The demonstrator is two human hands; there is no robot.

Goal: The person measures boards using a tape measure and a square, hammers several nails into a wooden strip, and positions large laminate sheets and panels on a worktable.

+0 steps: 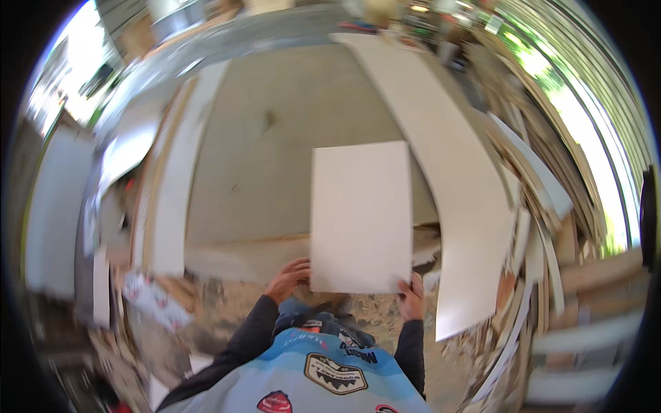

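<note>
A white rectangular board point(361, 213) stands tilted in front of me, over the near edge of a large worktable point(275, 138). My right hand point(412, 297) grips its lower right corner, with the thumb on the front face. My left hand point(289, 279) is at the lower left edge, its fingers closed against the board and partly hidden there. Some blur softens the outlines. On the table's right side lies a long, wide white panel point(441, 138); narrower white strips point(200, 158) run along its left side.
Stacked boards and offcuts point(530, 158) crowd the right side. A large pale panel point(58, 206) stands at the far left. Scraps and sawdust cover the floor point(372, 316) below the table. A red-marked white piece point(155, 301) lies at the lower left.
</note>
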